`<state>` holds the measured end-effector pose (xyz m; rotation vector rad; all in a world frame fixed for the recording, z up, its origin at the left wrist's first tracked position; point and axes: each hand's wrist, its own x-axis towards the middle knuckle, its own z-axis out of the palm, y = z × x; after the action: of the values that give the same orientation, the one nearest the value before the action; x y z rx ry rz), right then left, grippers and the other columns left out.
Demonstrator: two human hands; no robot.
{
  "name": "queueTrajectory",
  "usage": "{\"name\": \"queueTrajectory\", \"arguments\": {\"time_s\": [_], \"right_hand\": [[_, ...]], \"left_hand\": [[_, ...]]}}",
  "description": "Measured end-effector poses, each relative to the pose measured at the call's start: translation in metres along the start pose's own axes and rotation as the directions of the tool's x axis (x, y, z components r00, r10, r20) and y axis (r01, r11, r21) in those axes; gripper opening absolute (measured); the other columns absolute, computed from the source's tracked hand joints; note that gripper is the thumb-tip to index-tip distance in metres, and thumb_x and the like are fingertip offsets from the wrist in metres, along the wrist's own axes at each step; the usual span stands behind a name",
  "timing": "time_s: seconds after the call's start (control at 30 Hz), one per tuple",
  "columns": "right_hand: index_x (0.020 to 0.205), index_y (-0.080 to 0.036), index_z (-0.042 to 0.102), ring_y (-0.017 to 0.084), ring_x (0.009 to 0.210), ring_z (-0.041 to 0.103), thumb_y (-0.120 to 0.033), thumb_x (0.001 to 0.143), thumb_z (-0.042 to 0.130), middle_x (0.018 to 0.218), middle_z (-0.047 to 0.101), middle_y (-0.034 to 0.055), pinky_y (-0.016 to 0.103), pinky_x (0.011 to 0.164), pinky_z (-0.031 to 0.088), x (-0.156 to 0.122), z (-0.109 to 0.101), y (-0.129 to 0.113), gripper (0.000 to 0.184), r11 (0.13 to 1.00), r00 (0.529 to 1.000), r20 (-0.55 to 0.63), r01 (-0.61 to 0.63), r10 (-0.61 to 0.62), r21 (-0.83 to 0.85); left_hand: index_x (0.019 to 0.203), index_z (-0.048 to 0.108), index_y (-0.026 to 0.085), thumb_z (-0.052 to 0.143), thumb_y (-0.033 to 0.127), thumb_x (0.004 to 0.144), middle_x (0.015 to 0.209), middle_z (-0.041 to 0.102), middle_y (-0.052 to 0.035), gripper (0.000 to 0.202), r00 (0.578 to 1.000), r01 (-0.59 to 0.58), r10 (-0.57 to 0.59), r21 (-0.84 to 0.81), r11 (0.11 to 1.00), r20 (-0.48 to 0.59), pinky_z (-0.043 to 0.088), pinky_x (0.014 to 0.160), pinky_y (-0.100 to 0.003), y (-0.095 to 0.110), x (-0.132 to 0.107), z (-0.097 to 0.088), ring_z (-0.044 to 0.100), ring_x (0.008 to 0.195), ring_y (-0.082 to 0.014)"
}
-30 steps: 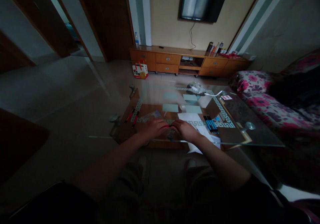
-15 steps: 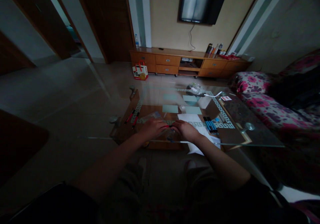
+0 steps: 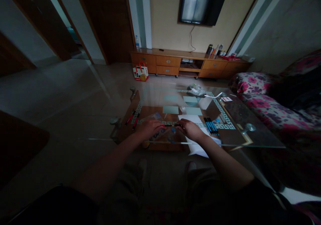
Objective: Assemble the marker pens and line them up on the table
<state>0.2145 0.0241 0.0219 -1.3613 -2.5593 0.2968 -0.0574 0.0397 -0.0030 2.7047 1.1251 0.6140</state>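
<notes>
The room is standing in dim light, with tiled floor running under a glass-topped desk [image 3: 240, 113]. At far left a brown door [image 3: 107, 24] is occupying the wall. Two red-and-black pens [image 3: 135, 121] are lying at the left end of the desk, near each other. On the floor beyond, a paper carrier bag [image 3: 140, 73] is standing upright before a wooden cabinet [image 3: 168, 61]. A clear plastic wrapper [image 3: 153, 116] is lying just beyond the left hand [image 3: 151, 128]. That hand is pinching the red end of a slim pen [image 3: 173, 125], its fingers closing together. The pen is spanning the gap between both hands, roughly level, over the near part of the desk; whether it is touching the glass cannot be determined. The right hand [image 3: 190, 129] is pinching the black end, its fingers curling inward. Under the right forearm, white paper [image 3: 197, 148] is extending past the near edge. Further right, several blue-and-black pens [image 3: 211, 125] are lying side by side. A white card [image 3: 226, 99] is lying toward the far right, and a floral sofa [image 3: 259, 101] is standing beside the desk
</notes>
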Motion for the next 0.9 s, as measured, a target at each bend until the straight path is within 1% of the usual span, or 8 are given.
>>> {"name": "queueTrajectory", "arguments": {"time_s": [0.07,0.17,0.27,0.37,0.53,0.67,0.77,0.9], "right_hand": [[0.107,-0.017,0.065,0.017,0.09,0.061,-0.032,0.099,0.049,0.1,0.064,0.0081,0.026,0.081,0.043,-0.002,-0.001,0.006,0.023,1.0,1.0,-0.017,-0.012,0.012,0.001],[0.111,-0.018,0.066,0.018,0.094,0.06,-0.03,0.099,0.049,0.104,0.062,0.0085,0.027,0.084,0.044,-0.004,-0.002,0.01,0.024,0.999,0.999,-0.037,-0.031,0.031,-0.012],[0.119,-0.02,0.064,0.018,0.096,0.061,-0.029,0.1,0.046,0.111,0.06,0.0096,0.027,0.086,0.045,-0.005,-0.005,0.013,0.028,0.997,0.994,-0.091,-0.065,0.062,-0.03],[0.125,-0.021,0.062,0.018,0.095,0.061,-0.029,0.1,0.044,0.112,0.059,0.0099,0.027,0.086,0.045,-0.005,-0.008,0.019,0.032,0.993,0.984,-0.145,-0.113,0.106,-0.044],[0.116,-0.02,0.066,0.017,0.084,0.062,-0.03,0.097,0.05,0.109,0.06,0.0094,0.027,0.08,0.046,-0.01,-0.011,0.039,0.026,0.965,0.957,-0.167,-0.253,0.239,-0.069],[0.11,-0.021,0.071,0.018,0.091,0.062,-0.028,0.096,0.052,0.108,0.061,0.0096,0.027,0.085,0.044,-0.015,-0.007,0.056,0.025,0.946,0.946,-0.123,-0.313,0.301,-0.088],[0.108,-0.021,0.073,0.02,0.098,0.062,-0.023,0.094,0.054,0.108,0.063,0.0102,0.027,0.09,0.043,-0.017,-0.002,0.062,0.024,0.949,0.953,-0.057,-0.303,0.299,-0.087],[0.107,-0.02,0.072,0.018,0.091,0.062,-0.019,0.09,0.056,0.106,0.065,0.0097,0.026,0.085,0.044,-0.017,0.004,0.063,0.024,0.958,0.96,0.025,-0.278,0.28,-0.07]], "left_hand": [[0.1,0.072,0.022,0.045,0.041,0.099,0.093,0.072,-0.005,0.032,1.0,0.01,-0.01,0.006,1.0,0.006,0.046,0.077,-0.028,-0.002,-0.002,-0.001,0.065,0.087,-0.0175],[0.101,0.071,0.022,0.046,0.038,0.099,0.097,0.072,-0.0055,0.03,1.0,0.031,-0.031,0.025,0.999,-0.003,0.046,0.079,-0.029,0.002,-0.003,-0.001,0.065,0.088,-0.0179],[0.103,0.07,0.022,0.047,0.036,0.099,0.097,0.072,-0.005,0.027,1.0,0.028,-0.028,0.04,0.999,-0.008,0.046,0.08,-0.03,0.007,-0.001,-0.001,0.065,0.088,-0.0182],[0.102,0.069,0.022,0.047,0.035,0.099,0.096,0.072,-0.0044,0.026,1.0,0.02,-0.02,0.055,0.998,-0.005,0.046,0.079,-0.03,0.009,-0.001,0.001,0.065,0.087,-0.0183],[0.1,0.069,0.022,0.047,0.035,0.099,0.095,0.072,-0.0039,0.025,1.0,0.007,-0.007,0.073,0.997,0.0,0.046,0.076,-0.028,0.005,-0.004,0.006,0.065,0.084,-0.0169],[0.099,0.068,0.022,0.048,0.035,0.098,0.094,0.072,-0.0038,0.024,1.0,0.0,0.001,0.08,0.997,-0.005,0.046,0.076,-0.028,0.002,-0.005,0.008,0.065,0.085,-0.0168],[0.1,0.068,0.022,0.047,0.034,0.099,0.096,0.071,-0.0038,0.024,1.0,-0.004,0.004,0.071,0.997,-0.005,0.047,0.077,-0.028,0.003,-0.005,0.006,0.065,0.086,-0.0169],[0.101,0.068,0.022,0.048,0.034,0.098,0.096,0.071,-0.004,0.024,1.0,-0.009,0.009,0.064,0.998,0.0,0.047,0.078,-0.029,0.004,-0.005,0.004,0.065,0.087,-0.017]]}}
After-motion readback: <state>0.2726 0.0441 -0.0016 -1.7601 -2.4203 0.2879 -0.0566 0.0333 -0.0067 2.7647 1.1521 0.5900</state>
